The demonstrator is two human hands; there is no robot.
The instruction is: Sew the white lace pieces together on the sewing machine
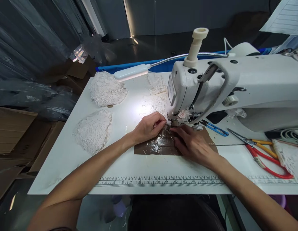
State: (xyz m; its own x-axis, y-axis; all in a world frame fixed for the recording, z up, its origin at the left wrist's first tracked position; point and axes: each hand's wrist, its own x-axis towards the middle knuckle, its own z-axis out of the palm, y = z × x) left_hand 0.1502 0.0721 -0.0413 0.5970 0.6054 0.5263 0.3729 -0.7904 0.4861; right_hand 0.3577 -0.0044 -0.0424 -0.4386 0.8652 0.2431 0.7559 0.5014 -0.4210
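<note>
A white sewing machine (235, 86) stands on a white table (67, 154). Both my hands meet at its presser foot (174, 123). My left hand (149, 127) has its fingers pinched on a small piece of white lace (166, 127) right at the foot. My right hand (191, 142) lies on the brown taped patch (156, 146) of the table, its fingertips pressed onto the same lace just in front of the needle. The lace is mostly hidden by my fingers.
Two heaps of white lace (106, 88) (93, 130) lie at the left, more lace (157, 83) behind the lamp (131, 71). Blue snips (215, 128) and red-handled scissors (266, 157) lie at the right. A ruler strip (160, 182) runs along the front edge. Cardboard boxes (11, 128) stand left of the table.
</note>
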